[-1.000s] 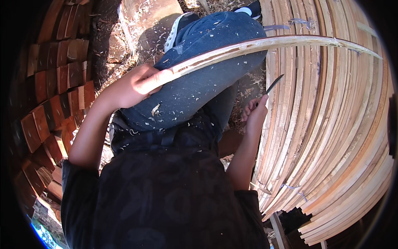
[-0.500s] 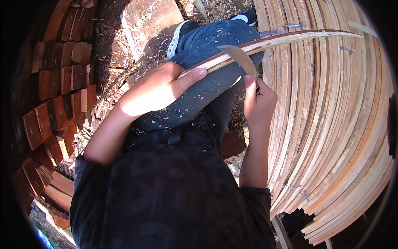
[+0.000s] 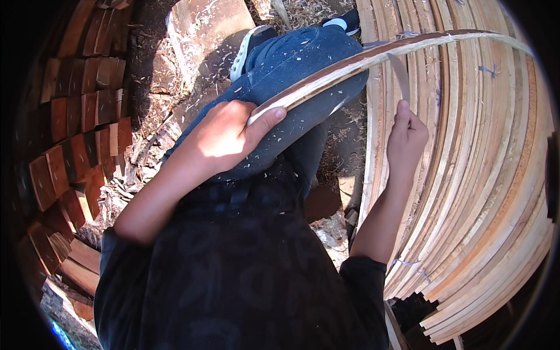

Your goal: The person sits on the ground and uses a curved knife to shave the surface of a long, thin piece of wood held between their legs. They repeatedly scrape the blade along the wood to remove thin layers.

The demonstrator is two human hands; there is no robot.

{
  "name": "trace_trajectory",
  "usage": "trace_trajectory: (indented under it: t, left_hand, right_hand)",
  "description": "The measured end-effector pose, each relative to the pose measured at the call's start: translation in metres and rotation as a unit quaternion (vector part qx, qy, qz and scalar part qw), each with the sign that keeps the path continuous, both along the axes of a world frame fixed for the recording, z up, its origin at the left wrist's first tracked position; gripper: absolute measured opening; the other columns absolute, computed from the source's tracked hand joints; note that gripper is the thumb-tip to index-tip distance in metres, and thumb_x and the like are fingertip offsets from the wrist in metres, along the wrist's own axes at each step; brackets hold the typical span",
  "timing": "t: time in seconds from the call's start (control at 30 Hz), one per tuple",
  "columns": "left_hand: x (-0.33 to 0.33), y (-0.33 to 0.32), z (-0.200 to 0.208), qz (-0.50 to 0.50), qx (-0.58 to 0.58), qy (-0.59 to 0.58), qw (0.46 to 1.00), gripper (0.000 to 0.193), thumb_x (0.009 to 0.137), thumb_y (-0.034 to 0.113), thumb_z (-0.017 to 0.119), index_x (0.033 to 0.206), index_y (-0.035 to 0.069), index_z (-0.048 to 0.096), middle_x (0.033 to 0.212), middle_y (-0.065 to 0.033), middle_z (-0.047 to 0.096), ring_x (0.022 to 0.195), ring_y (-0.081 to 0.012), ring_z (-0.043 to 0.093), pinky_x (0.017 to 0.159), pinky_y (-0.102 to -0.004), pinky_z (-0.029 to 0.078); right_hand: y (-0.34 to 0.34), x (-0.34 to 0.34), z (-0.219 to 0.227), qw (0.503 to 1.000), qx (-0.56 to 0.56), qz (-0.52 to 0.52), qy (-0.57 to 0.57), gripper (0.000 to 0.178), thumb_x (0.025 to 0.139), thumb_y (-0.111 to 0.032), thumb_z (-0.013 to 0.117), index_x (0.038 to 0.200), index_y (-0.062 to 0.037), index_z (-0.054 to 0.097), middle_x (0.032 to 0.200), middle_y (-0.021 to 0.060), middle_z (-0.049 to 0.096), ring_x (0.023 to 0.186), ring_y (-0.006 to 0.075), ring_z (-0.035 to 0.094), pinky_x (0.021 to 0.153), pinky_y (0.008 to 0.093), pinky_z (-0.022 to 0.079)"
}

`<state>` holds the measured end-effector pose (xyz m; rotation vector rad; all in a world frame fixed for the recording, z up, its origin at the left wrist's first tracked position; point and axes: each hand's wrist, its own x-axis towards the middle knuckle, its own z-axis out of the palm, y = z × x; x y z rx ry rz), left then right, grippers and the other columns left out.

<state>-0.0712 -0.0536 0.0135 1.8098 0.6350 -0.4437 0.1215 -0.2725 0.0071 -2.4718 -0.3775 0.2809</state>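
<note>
My left hand (image 3: 233,131) is closed round the near end of a long wooden strip (image 3: 326,74), thumb along its upper side. The strip lies across my raised thigh and reaches out to the far right; it has a brown face and a pale cut edge. In my right hand (image 3: 406,137) is a knife (image 3: 400,76) with a broad curved blade, pointing away from me. Its tip is at the strip's near edge, to the right of my knee; whether it touches I cannot tell. My fingers hide the handle.
Bundled pale wooden strips (image 3: 461,175), tied with bluish string (image 3: 489,71), fill the right side. Stacked reddish wood blocks (image 3: 55,169) stand on the left. A flat board (image 3: 213,29) lies ahead, with shavings over the ground and my trousers (image 3: 291,58).
My right hand and the knife have moved right along the strip, away from my left hand. The strip has turned slightly, showing more of its brown face.
</note>
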Motion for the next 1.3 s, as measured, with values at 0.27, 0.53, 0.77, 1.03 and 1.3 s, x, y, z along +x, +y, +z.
trace_trajectory:
  t: [0.27,0.53,0.77,1.03,1.3]
  left_hand:
    - [0.011,-0.003,0.015,-0.006,-0.040,0.021,0.999,0.059,0.094,0.049,0.043,0.094,-0.007,0.064,0.085,-0.0285,0.062,0.085,-0.0395,0.063,0.077,-0.0414,0.047]
    - [0.011,-0.005,0.007,-0.012,-0.018,-0.017,1.000,0.063,0.094,0.052,0.041,0.092,-0.007,0.065,0.081,-0.0278,0.062,0.084,-0.0412,0.062,0.077,-0.0431,0.047]
    - [0.009,-0.019,0.016,-0.100,0.297,-0.045,0.949,0.058,0.089,0.051,0.053,0.068,-0.003,0.061,0.059,-0.0208,0.058,0.059,-0.0384,0.062,0.058,-0.0450,0.051]
    - [-0.008,0.004,0.055,-0.202,0.339,-0.053,0.917,0.050,0.080,0.049,0.064,0.105,0.005,0.057,0.087,-0.0146,0.061,0.081,-0.0322,0.064,0.069,-0.0420,0.052]
    - [-0.122,0.033,0.046,-0.161,0.211,0.259,0.928,0.066,0.073,0.043,0.074,0.121,0.004,0.052,0.103,-0.0218,0.062,0.095,-0.0378,0.061,0.083,-0.0440,0.048]
  right_hand:
    - [0.022,0.021,-0.003,0.989,-0.113,0.056,-0.082,0.057,0.088,-0.054,0.054,0.074,0.0001,0.066,0.052,0.0165,0.053,0.050,0.0317,0.056,0.051,0.0394,0.043]
    - [0.028,-0.010,-0.013,0.995,0.092,0.031,0.032,0.055,0.086,-0.049,0.062,0.077,0.0058,0.061,0.050,0.0061,0.046,0.048,0.0170,0.043,0.048,0.0329,0.037]
    - [0.052,-0.036,-0.009,0.916,0.234,-0.110,0.306,0.037,0.082,-0.038,0.072,0.076,-0.0058,0.054,0.055,-0.0040,0.046,0.048,0.0004,0.040,0.044,0.0195,0.029]
    - [0.066,-0.034,-0.019,0.940,0.256,-0.122,0.188,0.026,0.080,-0.024,0.072,0.080,0.0013,0.064,0.064,-0.0005,0.057,0.058,0.0068,0.050,0.056,0.0245,0.040]
    - [0.075,-0.035,-0.015,0.949,0.231,-0.117,0.178,0.030,0.077,-0.027,0.075,0.078,0.0016,0.065,0.064,0.0010,0.059,0.062,0.0078,0.051,0.061,0.0253,0.041]
